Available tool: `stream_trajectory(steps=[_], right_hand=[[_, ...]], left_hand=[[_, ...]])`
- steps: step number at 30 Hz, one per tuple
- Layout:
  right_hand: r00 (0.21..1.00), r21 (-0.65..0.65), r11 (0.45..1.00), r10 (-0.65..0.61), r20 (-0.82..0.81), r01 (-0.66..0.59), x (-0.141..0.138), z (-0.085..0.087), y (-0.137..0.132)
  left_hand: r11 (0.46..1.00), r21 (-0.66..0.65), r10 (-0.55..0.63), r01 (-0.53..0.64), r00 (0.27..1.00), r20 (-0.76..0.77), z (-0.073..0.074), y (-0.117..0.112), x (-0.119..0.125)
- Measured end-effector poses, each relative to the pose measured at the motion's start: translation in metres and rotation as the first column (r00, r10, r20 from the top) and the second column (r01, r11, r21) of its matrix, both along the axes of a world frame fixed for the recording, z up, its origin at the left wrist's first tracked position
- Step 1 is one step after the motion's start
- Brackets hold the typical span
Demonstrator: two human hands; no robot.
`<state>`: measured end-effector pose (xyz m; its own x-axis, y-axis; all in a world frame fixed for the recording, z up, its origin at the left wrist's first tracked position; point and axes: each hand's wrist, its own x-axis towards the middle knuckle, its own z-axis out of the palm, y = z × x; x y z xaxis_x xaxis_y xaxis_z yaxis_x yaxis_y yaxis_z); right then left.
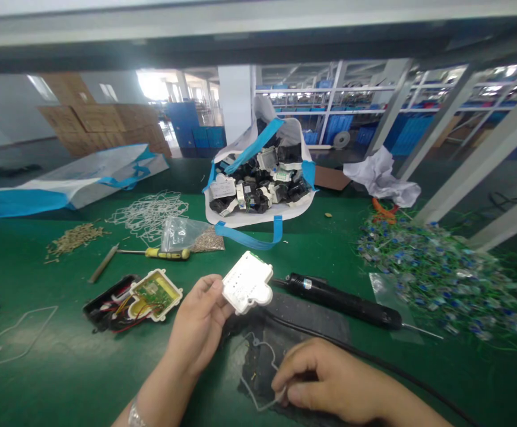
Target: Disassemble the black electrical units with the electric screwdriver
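Note:
My left hand (207,317) grips a white plastic housing cover (247,281) by its left edge, its printed or pierced flat face towards me. Lower right, my right hand (314,379) pinches a thin, pale rubber gasket (258,400) shaped as an irregular loop, held over a dark mat (303,314). Left of my left hand lies an open white housing (158,293) with a green circuit board and wires, leaning on a black casing (111,305). Behind the mat rests a black electric screwdriver (347,299) with its cable running to the lower right.
A white-and-blue bag (262,216) full of black and white units stands at the back. Loose gaskets (149,213), screws (75,240), a yellow-handled screwdriver (167,254) and a small bag of screws (209,239) lie left. Green-wired parts (440,273) are heaped right, near metal posts.

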<state>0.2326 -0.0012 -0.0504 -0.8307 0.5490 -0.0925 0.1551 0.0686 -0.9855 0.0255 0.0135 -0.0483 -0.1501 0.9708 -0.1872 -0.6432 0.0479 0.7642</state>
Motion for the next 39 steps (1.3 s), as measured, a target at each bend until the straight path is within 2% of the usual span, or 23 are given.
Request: stream_trajectory(steps=[4,8,11,13,15,17,19,21,24,28,30,33,37,39], right_hand=[[0.978,-0.038,0.98,-0.198,-0.068,0.196,0.003,0.0,0.008],[0.891,-0.062,0.912,-0.409,-0.198,0.405,0.009,-0.006,0.015],[0.79,-0.162,0.841,-0.541,-0.289,0.516,0.011,-0.008,0.017],[0.727,-0.227,0.791,-0.612,-0.312,0.568,0.011,-0.007,0.018],[0.68,-0.266,0.748,-0.664,-0.311,0.608,0.011,-0.006,0.019],[0.658,-0.284,0.719,-0.695,-0.289,0.634,0.012,-0.005,0.02],[0.659,-0.287,0.709,-0.705,-0.263,0.644,0.011,-0.006,0.021],[0.67,-0.28,0.71,-0.703,-0.239,0.646,0.01,-0.009,0.021],[0.681,-0.264,0.709,-0.703,-0.204,0.654,0.008,-0.015,0.021],[0.692,-0.246,0.708,-0.704,-0.162,0.662,0.006,-0.02,0.022],[0.699,-0.234,0.71,-0.701,-0.142,0.665,0.006,-0.021,0.022],[0.718,-0.205,0.719,-0.69,-0.093,0.664,0.006,-0.022,0.023],[0.731,-0.164,0.728,-0.68,-0.05,0.666,0.006,-0.02,0.023],[0.738,-0.151,0.736,-0.673,-0.049,0.66,0.006,-0.019,0.023]], left_hand=[[0.999,-0.024,0.03,-0.029,1.0,0.002,0.004,0.001,0.0],[1.0,0.021,0.011,-0.01,0.999,-0.045,0.004,0.0,-0.001],[0.995,0.098,0.047,-0.029,0.982,-0.183,0.0,-0.003,-0.002],[0.987,0.151,0.109,-0.057,0.925,-0.364,-0.002,-0.007,-0.002],[0.966,0.243,0.219,-0.091,0.791,-0.572,-0.004,-0.012,-0.002],[0.917,0.391,0.354,-0.075,0.603,-0.714,-0.004,-0.016,-0.001],[0.851,0.523,0.46,0.036,0.43,-0.777,-0.004,-0.019,0.001],[0.796,0.573,0.507,0.196,0.301,-0.807,-0.004,-0.019,0.002],[0.751,0.522,0.503,0.404,0.163,-0.849,-0.007,-0.018,0.005],[0.769,0.286,0.396,0.572,-0.076,-0.915,-0.016,-0.017,0.011],[0.802,0.185,0.357,0.569,-0.207,-0.911,-0.019,-0.015,0.013],[0.875,0.088,0.289,0.477,-0.366,-0.885,-0.022,-0.009,0.011],[0.96,0.022,0.17,0.279,-0.519,-0.838,-0.017,0.004,-0.007],[0.99,0.003,0.087,0.14,-0.6,-0.795,-0.013,0.01,-0.022]])
